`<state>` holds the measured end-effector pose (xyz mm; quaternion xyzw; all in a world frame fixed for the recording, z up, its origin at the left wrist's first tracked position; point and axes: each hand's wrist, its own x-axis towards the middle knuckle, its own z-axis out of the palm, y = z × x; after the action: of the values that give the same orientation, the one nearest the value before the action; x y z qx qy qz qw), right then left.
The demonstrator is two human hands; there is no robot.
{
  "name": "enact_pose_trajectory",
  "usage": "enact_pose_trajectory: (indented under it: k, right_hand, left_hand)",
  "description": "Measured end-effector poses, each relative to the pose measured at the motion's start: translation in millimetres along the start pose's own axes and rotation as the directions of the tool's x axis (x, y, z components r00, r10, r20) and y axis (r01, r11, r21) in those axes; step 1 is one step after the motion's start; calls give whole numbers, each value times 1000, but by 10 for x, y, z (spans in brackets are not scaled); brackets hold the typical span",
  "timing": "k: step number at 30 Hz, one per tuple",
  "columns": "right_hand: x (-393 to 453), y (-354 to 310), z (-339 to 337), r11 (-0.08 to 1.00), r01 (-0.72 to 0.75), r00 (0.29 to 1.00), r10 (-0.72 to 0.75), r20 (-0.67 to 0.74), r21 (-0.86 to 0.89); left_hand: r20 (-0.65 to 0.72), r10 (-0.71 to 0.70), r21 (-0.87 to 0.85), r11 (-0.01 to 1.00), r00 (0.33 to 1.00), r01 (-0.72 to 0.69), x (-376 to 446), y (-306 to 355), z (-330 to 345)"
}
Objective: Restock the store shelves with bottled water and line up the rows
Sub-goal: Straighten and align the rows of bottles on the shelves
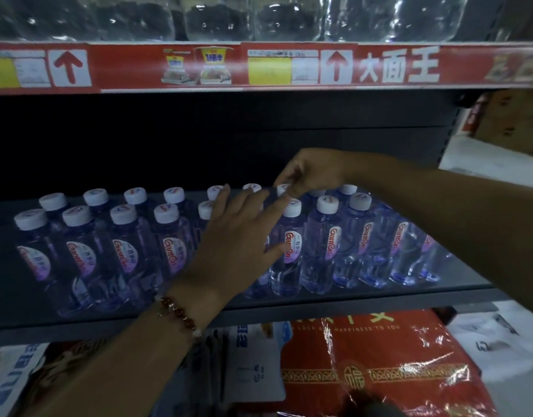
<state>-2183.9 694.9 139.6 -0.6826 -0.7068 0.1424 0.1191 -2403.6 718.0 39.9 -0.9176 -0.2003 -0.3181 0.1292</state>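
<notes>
Bottled water (289, 236), upright in two rows on the dark middle shelf (349, 305), labels outward for display; left hand (238, 236), grip open, steadies a front bottle while right hand (307, 173) pinches a rear-row cap (282, 188), apparently aligning it.

"Ganten" on bottle labels (290, 246)

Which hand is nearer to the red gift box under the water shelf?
Left. The left hand lies over the front bottles, above and left of the red gift box. The right hand is higher and deeper, fingers at the back-row caps.
</notes>
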Motion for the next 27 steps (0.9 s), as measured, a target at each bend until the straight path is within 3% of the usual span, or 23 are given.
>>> enact_pose_trajectory:
  k: [5, 11, 27]
  right_hand:
    - [-54, 21, -11, 1000, 13, 1000, -13, 4, -27]
    - [-295, 249, -177, 985, -112, 993, 106, -52, -132]
    - [-414, 330, -187, 992, -89, 995, 83, -63, -93]
  left_hand:
    - [3, 18, -5, 1000, 1000, -18, 79, 142, 53]
    - [-44, 36, -18, 999, 998, -37, 103, 193, 118]
    - [-41, 11, -41, 999, 999, -13, 147, 273, 111]
